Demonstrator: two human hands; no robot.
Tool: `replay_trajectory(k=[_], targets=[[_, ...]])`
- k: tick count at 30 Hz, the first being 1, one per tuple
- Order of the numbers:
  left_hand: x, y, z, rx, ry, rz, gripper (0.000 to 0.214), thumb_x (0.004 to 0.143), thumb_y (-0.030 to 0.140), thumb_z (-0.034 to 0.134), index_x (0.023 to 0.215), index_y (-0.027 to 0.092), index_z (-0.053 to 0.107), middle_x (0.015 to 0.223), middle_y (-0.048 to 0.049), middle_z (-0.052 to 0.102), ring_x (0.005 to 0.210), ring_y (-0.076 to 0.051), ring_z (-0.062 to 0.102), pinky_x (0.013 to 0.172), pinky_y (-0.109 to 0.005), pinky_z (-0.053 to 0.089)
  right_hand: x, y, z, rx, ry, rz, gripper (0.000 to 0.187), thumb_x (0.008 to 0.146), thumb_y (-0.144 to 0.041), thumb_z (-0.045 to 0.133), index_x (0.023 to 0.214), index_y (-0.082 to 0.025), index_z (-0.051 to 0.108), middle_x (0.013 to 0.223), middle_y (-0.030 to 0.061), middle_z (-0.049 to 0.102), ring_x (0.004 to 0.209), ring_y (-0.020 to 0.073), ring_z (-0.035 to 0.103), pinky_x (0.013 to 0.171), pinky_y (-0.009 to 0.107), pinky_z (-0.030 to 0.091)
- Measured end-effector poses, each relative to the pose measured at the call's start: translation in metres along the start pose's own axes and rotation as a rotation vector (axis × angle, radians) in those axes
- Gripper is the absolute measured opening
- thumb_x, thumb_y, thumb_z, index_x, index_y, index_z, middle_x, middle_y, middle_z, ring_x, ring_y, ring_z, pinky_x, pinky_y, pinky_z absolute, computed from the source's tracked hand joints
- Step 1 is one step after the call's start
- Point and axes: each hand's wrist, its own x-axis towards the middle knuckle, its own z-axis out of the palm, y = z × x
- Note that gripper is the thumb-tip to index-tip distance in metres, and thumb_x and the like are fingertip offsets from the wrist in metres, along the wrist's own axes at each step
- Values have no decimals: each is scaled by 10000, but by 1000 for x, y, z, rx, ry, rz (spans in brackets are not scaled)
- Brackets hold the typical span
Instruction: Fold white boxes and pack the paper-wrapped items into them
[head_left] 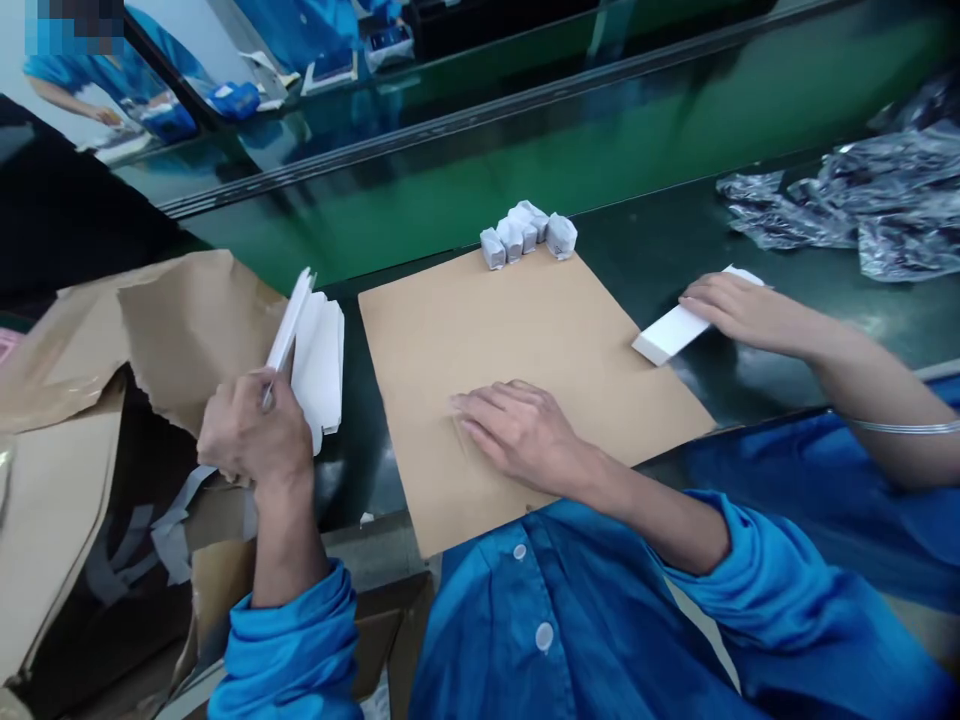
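Note:
My left hand (255,425) is closed around a thin, flat white piece (291,325) that looks like a folded-flat carton, held upright on edge. Right beside it lies a stack of similar flat white pieces (321,365) on the dark bench. My right hand (521,435) rests palm down on a brown cardboard sheet (442,330), fingers stretched out, with nothing visible held in it. Several small white-wrapped pieces (512,240) stand in a row at the sheet's far edge.
On the right, a co-worker's hand (731,310) rests on a white box (675,330) at the sheet's edge. Crumpled silvery plastic bags (885,205) lie at the far right. A torn, open cardboard carton (67,500) stands on the left. A green panel (450,190) runs behind.

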Motion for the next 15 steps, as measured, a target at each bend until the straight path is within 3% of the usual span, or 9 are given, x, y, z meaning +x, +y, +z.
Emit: replay_trajectory(k=[5,8,10,12,14,15], targets=[[-10,5,10,-19,-115,51,257,949,360,497,942,206,703,1039,-144,706,915,-315,622,680,-403,405,-11,5,1,34,-83,38,256,1009,-206,454,1135,-133,664,1043,115,752,927,220,709,790,356,530],[-19,11,1,-102,2,82,221,957,360,517,946,219,687,1176,-132,699,1008,-318,635,740,-419,448,-11,4,-3,174,-135,130,255,1002,-222,469,1147,-144,663,1097,122,740,967,225,704,855,388,537],[-30,24,-7,-196,183,147,130,929,315,585,904,223,673,1217,-124,693,1060,-312,641,795,-435,478,-5,-1,-3,423,-180,282,287,980,-270,528,1229,-161,622,1152,120,721,965,205,701,872,380,550],[-50,49,-14,-286,329,259,24,889,241,647,882,224,661,1174,-118,711,1032,-289,662,798,-428,508,4,-7,0,761,-183,449,440,954,-354,582,1349,-172,515,1255,138,668,1003,186,689,871,348,566],[-75,80,-22,-361,321,416,86,868,193,670,948,225,663,1121,-107,726,968,-262,683,749,-396,535,12,-9,4,1029,-88,559,506,954,-412,567,1375,-162,440,1310,161,621,1061,181,666,884,328,566],[-88,93,-27,-391,224,504,183,866,197,680,1045,224,660,1133,-108,722,984,-259,684,757,-393,547,15,-6,3,1097,-17,596,466,968,-414,533,1343,-153,442,1291,163,622,1063,182,659,885,327,563]])
